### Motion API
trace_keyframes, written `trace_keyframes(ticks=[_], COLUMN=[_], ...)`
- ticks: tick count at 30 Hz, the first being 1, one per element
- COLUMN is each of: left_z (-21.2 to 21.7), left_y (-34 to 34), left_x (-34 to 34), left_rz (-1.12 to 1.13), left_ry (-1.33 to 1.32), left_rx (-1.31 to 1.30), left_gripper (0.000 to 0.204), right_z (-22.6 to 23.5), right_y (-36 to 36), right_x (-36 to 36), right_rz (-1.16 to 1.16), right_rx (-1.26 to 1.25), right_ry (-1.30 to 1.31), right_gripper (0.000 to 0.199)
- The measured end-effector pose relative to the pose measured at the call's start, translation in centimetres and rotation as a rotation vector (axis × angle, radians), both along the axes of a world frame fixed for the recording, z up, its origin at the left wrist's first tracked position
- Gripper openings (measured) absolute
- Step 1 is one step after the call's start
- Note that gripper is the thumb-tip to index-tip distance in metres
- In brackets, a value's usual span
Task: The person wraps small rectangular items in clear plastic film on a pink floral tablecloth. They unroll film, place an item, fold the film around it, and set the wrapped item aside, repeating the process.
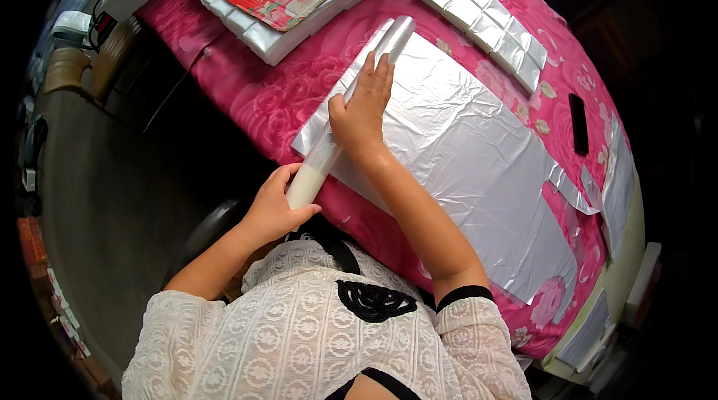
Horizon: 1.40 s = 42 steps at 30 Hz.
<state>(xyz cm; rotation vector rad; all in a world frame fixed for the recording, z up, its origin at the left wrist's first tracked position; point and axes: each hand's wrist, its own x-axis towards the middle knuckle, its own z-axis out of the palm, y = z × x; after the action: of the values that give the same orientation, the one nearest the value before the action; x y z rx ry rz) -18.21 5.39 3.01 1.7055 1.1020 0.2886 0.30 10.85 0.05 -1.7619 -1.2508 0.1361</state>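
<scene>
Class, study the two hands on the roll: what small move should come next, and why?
Probably a slight turn of the roll, both hands together: the left hand grips its near end, the right hand lies along it, and the wrinkled silver sheet is spread out to its right.

The place looks like a room in a home used for handwork, though a small workshop cannot be ruled out. The homely side shows in the pink rose-patterned cloth over the table and the curved wooden chair on the grey floor. Rows of silver packets and a broad silver sheet point to work.
</scene>
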Motion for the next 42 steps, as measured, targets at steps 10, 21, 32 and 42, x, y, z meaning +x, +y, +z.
trace_keyframes(ticks=[10, 21, 32, 42], left_z=[2.1, 3.9, 3.1, -0.3], left_y=[-0.4, -3.9, -3.8, -3.3], left_x=[3.3, 8.6, 10.7, 10.1], left_rz=[-0.268, -0.454, -0.481, -0.417], left_ry=[-0.626, -0.66, -0.259, -0.242], left_rx=[-0.967, -1.149, -0.641, -0.639], left_gripper=[0.058, 0.049, 0.077, 0.059], right_z=[7.0, 8.9, 8.1, 3.3], right_y=[-5.3, -11.7, -14.9, -15.4], right_x=[5.4, 9.1, 9.3, 10.3], right_rz=[0.152, 0.383, -0.019, -0.041], right_rx=[0.232, 0.536, 0.463, 0.332], right_ry=[1.282, 1.419, 1.247, 1.267], right_gripper=[0.054, 0.059, 0.05, 0.051])
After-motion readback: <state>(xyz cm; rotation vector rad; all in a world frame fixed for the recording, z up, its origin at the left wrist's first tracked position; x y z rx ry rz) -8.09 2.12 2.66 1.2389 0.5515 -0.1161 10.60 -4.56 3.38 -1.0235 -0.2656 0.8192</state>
